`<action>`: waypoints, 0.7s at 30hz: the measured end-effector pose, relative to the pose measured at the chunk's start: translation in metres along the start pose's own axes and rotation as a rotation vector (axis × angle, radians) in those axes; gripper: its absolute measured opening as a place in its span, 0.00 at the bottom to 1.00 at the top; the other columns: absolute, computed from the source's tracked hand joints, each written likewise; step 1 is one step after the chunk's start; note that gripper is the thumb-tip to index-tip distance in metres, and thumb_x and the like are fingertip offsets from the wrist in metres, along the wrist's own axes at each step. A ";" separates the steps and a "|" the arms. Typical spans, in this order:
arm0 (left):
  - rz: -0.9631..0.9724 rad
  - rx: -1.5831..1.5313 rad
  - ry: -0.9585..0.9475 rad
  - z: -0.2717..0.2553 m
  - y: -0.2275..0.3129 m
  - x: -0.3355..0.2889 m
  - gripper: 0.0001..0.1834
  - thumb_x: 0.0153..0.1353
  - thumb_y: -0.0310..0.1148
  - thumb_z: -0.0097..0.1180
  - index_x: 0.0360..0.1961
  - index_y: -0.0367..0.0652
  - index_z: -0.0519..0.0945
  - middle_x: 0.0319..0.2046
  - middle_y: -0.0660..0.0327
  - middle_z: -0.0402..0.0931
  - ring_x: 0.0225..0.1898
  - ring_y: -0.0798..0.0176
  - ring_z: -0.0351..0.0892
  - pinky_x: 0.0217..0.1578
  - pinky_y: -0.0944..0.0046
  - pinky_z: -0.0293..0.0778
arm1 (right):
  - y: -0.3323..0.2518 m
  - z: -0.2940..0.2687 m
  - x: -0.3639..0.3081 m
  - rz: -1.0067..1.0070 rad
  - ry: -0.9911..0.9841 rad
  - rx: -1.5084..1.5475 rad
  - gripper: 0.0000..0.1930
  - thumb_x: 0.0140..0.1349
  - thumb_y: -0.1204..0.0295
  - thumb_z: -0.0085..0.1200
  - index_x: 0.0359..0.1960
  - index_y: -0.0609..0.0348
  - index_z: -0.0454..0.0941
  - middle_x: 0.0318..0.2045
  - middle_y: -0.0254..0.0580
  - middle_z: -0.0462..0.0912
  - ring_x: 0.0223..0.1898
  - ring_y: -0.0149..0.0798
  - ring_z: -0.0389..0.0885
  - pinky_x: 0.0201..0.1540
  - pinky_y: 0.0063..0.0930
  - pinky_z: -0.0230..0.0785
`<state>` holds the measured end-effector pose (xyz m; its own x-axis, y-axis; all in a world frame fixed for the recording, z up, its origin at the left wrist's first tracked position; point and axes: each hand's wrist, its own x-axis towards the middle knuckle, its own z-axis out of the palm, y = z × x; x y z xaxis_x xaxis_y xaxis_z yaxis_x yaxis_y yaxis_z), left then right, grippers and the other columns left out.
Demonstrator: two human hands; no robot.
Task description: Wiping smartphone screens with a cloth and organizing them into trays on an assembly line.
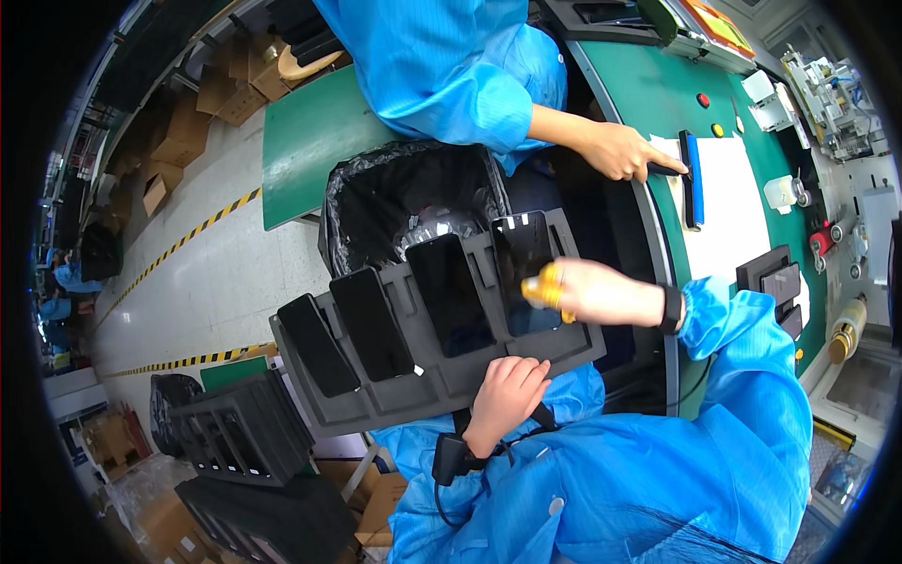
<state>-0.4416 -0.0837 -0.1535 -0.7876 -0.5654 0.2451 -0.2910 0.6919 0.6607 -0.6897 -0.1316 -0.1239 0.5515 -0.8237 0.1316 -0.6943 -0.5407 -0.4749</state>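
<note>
A black foam tray point(442, 387) with long slots lies tilted before me, holding several dark phones, among them a leftmost phone point(318, 346), a second phone point(372, 323) and a third phone point(450, 294). My left hand point(508, 399) is curled over the tray's near edge, fingers close together. Over the rightmost phone point(522, 246), my right hand point(601, 293) grips a small yellow object point(543, 286); motion blur hides its kind. Part of that phone is covered by the hand and the yellow object.
Behind the tray stands a bin lined with a black bag point(413, 183). A co-worker's hand point(615, 150) touches a blue-and-black bar point(693, 180) on the green bench point(639, 80) at right. More black trays point(235, 428) are stacked at lower left.
</note>
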 end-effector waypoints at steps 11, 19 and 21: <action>0.008 -0.010 -0.011 -0.001 0.000 0.002 0.16 0.53 0.33 0.63 0.43 0.41 0.79 0.37 0.62 0.74 0.41 0.59 0.73 0.44 0.60 0.69 | -0.005 -0.004 0.004 -0.093 0.017 -0.028 0.15 0.47 0.74 0.60 0.38 0.61 0.77 0.32 0.44 0.76 0.36 0.45 0.76 0.39 0.33 0.73; 0.023 -0.013 0.010 -0.003 0.000 0.000 0.15 0.53 0.33 0.62 0.42 0.40 0.79 0.37 0.61 0.74 0.42 0.60 0.73 0.45 0.60 0.69 | 0.049 -0.024 0.073 0.097 0.312 -0.274 0.18 0.42 0.79 0.56 0.40 0.62 0.75 0.28 0.45 0.74 0.32 0.50 0.74 0.34 0.39 0.68; -0.091 0.013 0.044 -0.013 0.001 -0.020 0.15 0.52 0.33 0.63 0.41 0.41 0.80 0.37 0.62 0.74 0.41 0.59 0.73 0.44 0.60 0.68 | 0.016 0.009 0.085 -0.123 0.065 -0.043 0.17 0.44 0.78 0.55 0.40 0.62 0.77 0.29 0.43 0.75 0.32 0.48 0.75 0.37 0.37 0.71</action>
<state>-0.4191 -0.0775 -0.1485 -0.7331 -0.6452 0.2150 -0.3678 0.6421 0.6726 -0.6497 -0.2091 -0.1283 0.6033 -0.7594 0.2436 -0.6435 -0.6440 -0.4138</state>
